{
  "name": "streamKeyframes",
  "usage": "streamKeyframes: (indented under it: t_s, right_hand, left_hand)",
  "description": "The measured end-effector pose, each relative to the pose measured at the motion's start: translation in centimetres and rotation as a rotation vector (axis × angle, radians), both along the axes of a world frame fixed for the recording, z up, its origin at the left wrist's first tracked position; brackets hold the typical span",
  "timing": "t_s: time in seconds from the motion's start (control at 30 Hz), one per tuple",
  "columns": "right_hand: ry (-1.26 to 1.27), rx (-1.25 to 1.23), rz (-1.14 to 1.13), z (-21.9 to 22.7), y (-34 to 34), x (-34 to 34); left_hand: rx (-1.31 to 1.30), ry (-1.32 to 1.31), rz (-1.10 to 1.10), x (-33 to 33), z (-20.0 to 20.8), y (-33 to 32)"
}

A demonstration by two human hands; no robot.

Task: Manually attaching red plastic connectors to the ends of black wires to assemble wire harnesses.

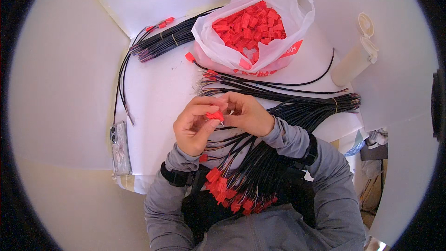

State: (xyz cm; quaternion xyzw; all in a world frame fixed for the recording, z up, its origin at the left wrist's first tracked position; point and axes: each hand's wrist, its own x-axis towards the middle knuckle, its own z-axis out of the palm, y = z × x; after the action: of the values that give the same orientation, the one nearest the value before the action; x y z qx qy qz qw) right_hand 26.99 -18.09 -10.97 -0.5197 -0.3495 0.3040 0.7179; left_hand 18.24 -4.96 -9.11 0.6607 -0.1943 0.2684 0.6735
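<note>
Pinched between the thumb and fingers of my left hand (pixel 194 124) is a small red plastic connector (pixel 215 115), with thin pale wire ends showing at its lower edge. My right hand (pixel 249 113) meets it from the other side, fingers closed together close to the connector. Whatever those fingertips grip is hidden. Below both hands, a thick spread of black cables (pixel 272 158) runs down into my lap. Many of these end in red connectors (pixel 220 188) on thin coloured wires. Loose stripped wire ends lie just under my wrists.
A white plastic bag (pixel 297 25) full of red connectors (pixel 251 23) stands at the back. Banded black cables (pixel 172 42) lie to its left; another banded bundle (pixel 325 103) lies right. A beige lidded bottle (pixel 351 65) stands far right, a phone (pixel 121 153) at the left edge.
</note>
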Motion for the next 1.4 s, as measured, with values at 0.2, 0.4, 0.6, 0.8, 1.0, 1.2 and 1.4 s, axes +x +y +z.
streamKeyframes:
  t_s: [0.2, 0.4, 0.6, 0.8, 1.0, 1.2, 1.4]
  right_hand:
    - [0.03, -0.036, -0.205, 0.7, -0.4, 0.2]
    - [0.073, 0.021, -0.282, 0.6, -0.6, 0.3]
    - [0.133, 0.056, -0.251, 1.0, -0.8, 0.3]
    - [0.112, 0.074, -0.214, 0.8, -0.8, 0.3]
    - [0.111, 0.061, -0.208, 1.1, -0.9, 0.3]
    - [0.133, 0.058, -0.187, 1.2, -1.0, 0.3]
    - [0.141, 0.046, -0.189, 1.3, -0.9, 0.2]
  left_hand:
    - [-0.031, -0.013, 0.062, 0.0, -0.2, 0.0]
    - [-0.162, 0.078, 0.093, 0.3, -0.6, 0.2]
    - [-0.205, 0.105, 0.057, 0.3, -0.6, 0.2]
    - [-0.238, 0.093, 0.027, 0.4, -0.6, 0.3]
    - [-0.204, 0.083, 0.049, 0.4, -0.6, 0.3]
    - [-0.181, 0.061, 0.044, 0.4, -0.7, 0.3]
    - [-0.166, 0.101, 0.073, 0.3, -0.6, 0.3]
